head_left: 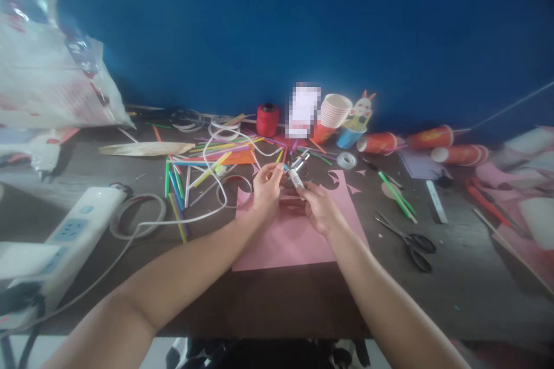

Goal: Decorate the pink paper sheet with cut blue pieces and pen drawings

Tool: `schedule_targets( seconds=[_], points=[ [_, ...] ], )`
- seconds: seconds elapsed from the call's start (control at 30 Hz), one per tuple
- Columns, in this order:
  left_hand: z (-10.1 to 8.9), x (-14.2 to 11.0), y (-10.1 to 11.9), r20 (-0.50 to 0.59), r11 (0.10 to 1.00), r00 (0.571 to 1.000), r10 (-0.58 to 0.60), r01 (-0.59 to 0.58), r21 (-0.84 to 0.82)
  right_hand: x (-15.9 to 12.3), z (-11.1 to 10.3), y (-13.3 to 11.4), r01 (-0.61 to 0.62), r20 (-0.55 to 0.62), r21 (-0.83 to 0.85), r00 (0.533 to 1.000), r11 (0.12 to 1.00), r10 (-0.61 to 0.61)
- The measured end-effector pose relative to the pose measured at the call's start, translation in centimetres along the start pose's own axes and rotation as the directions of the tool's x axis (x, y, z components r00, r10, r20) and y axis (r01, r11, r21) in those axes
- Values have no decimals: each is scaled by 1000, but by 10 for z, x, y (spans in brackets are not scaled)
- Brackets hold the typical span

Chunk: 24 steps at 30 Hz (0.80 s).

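Observation:
Both my hands meet above a pink paper sheet on the dark table. My right hand is closed round a small white and silver tool, its shiny tip pointing up and away. My left hand pinches something small and bluish at the tool's tip; I cannot make out what it is. Small pink cut-out shapes lie just past the sheet's far corner.
Black scissors lie right of the sheet, green straws beyond them. Coloured straws and a white cable spread to the left, near a power strip. Red thread spool, stacked paper cups and tipped red cups line the blue wall.

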<state>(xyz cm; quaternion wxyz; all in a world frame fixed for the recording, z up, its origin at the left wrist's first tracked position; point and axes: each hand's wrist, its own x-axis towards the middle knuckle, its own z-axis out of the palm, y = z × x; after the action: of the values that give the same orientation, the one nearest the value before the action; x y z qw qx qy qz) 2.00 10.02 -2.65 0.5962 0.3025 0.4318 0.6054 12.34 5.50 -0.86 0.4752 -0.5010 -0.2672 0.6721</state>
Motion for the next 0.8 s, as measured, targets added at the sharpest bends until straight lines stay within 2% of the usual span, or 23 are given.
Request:
schedule_targets(
  seconds=[0.13, 0.27, 0.37, 0.47, 0.53, 0.6, 0.7, 0.8],
  points=[
    [0, 1, 1, 0, 1000, 1000, 21, -21, -23, -3, 10, 2, 24, -20, 72, 1000, 997, -23],
    [0, -3, 7, 42, 1000, 999, 18, -18, -10, -16, 15, 3, 143, -62, 102, 989, 985, -137],
    [1, -8, 12, 66, 999, 997, -43, 43, 7, -30, 20, 6, 213, -11, -13, 977, 977, -213],
    [3, -9, 14, 37, 993, 993, -116, 116, -6, -41, 23, 9, 273, 62, -126, 962, 954, -267],
    [3, -7, 15, 30, 986, 987, -158, 160, -50, -47, 22, 9, 323, 71, -201, 947, 925, -315],
    [4, -5, 16, 59, 974, 979, -193, 198, -109, -51, 17, 8, 384, 51, -346, 919, 856, -392],
    [5, -1, 16, 134, 948, 963, -235, 257, -186, -55, 7, 4, 425, 76, -633, 866, 647, -495],
    [7, -1, 17, 210, 906, 938, -277, 328, -267, -55, -1, 2, 417, 136, -775, 844, 475, -519]
  ],
)
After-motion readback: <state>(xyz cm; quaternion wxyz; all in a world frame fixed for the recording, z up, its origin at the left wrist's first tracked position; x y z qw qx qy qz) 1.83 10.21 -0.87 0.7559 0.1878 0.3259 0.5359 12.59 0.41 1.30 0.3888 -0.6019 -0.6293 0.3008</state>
